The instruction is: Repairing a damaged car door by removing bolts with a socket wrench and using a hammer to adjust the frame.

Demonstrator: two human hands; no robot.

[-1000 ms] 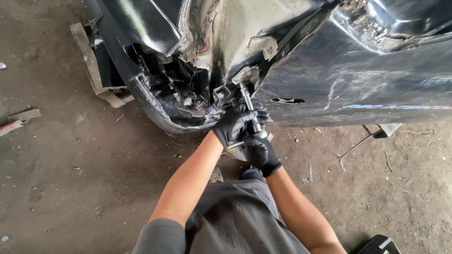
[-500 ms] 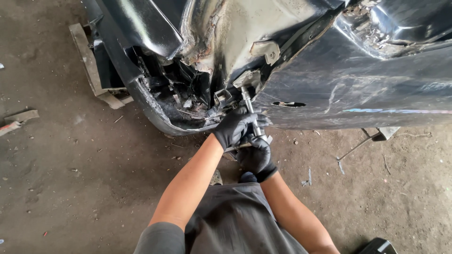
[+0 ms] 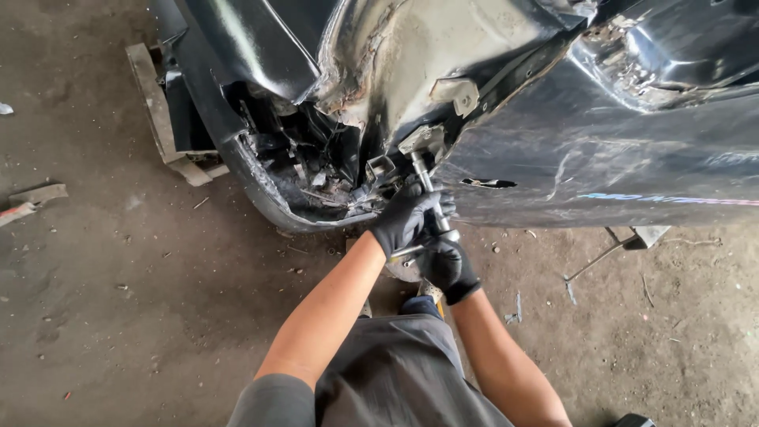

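Observation:
A dented black car body panel (image 3: 601, 150) fills the top of the head view, with a torn, rusty opening (image 3: 316, 170) at its lower left. A metal socket wrench (image 3: 424, 180) runs from a bracket (image 3: 423, 141) on the panel down into my hands. My left hand (image 3: 402, 217), in a black glove, grips the wrench shaft just below the bracket. My right hand (image 3: 447, 265), also gloved in black, holds the wrench's lower end right beneath the left hand. Both hands touch each other.
The floor is dirty grey concrete (image 3: 118, 300). A wooden block (image 3: 162, 119) props the car at upper left. A scrap of wood (image 3: 35, 198) lies at the far left. A thin metal rod (image 3: 609, 253) lies at the right under the panel.
Both hands have stayed on the wrench at the bracket, shifting only slightly; the right hand has edged a little higher toward the left one.

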